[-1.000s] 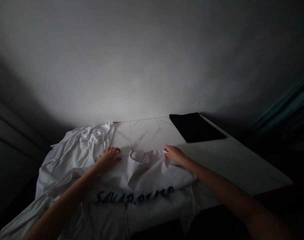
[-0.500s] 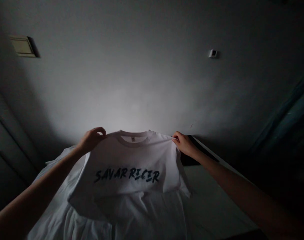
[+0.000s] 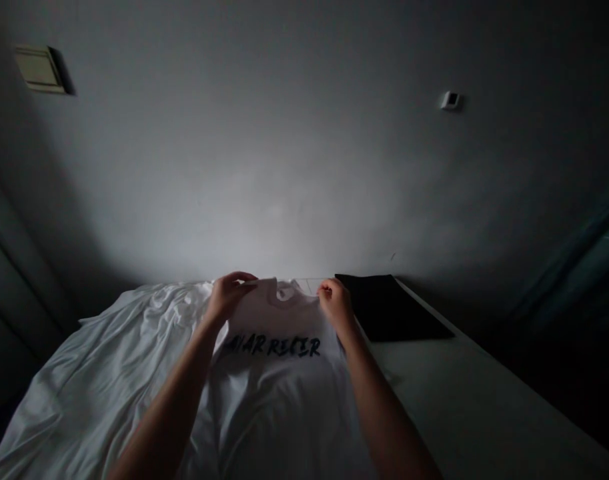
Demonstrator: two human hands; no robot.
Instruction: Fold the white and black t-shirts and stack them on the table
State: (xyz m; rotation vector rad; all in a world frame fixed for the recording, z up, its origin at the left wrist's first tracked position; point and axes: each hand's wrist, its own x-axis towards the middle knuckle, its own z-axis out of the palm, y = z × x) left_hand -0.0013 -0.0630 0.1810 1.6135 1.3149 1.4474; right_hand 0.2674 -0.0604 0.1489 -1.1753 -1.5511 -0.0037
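A white T-shirt (image 3: 284, 373) with dark lettering across the chest is spread in front of me, its collar toward the wall. My left hand (image 3: 230, 293) pinches the shirt by the shoulder left of the neckline. On the other side of the collar, my right hand (image 3: 334, 300) has its fingers closed on the right shoulder. Between my hands the neckline sags and the fabric is slack. The left end of the lettering is partly hidden by a fold and my left forearm.
Rumpled white cloth (image 3: 104, 360) covers the left part of the table. A black flat sheet (image 3: 389, 307) lies at the back right of the white tabletop (image 3: 449, 400). Behind stands a grey wall (image 3: 284, 167) with a switch plate (image 3: 40, 69) and a small white device (image 3: 451, 101).
Both hands have come closer together, so the stretched shoulders now hang slack. The shirt has come down lower, and more of the black sheet and the white cloth shows.
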